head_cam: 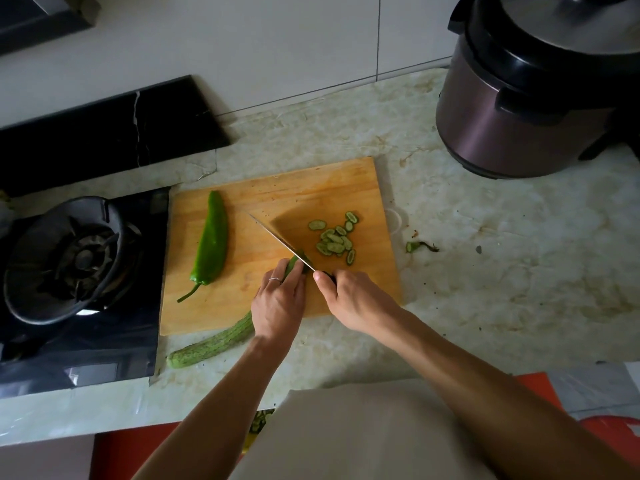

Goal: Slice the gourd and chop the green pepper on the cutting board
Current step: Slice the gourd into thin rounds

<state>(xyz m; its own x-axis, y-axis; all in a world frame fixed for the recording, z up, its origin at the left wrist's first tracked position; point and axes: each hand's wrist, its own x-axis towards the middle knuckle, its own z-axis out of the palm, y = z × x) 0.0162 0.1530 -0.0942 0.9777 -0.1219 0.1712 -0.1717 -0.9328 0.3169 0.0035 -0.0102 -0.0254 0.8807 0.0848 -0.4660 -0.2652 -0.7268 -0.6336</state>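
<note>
A: Where is the long ridged green gourd [214, 342]?

B: It lies slantwise, its near end on the pale marbled worktop [485, 237] and its far end up on the square wooden cutting board [311, 188]. The left hand [278, 303] covers its middle, fingers curled over it to hold it down.

A: And the right hand [349, 296]?

B: Its fingers are wrapped round the dark handle of the steel kitchen knife [277, 239]. The blade rests on the gourd's cut end, tip pointing away to the left.

A: Any pieces cut?

B: A heap of thin oval gourd slices [334, 242] sits on the board right of the blade.

A: The pepper?

B: The long glossy green pepper [211, 244] lies whole on the board's left part, stem toward the person, apart from the knife.

A: What else?

B: A trimmed gourd stem end [420, 247] on the worktop to the right, a black gas hob burner [65, 258] on the left, a dark purple electric cooker [526, 98] at the back right.
</note>
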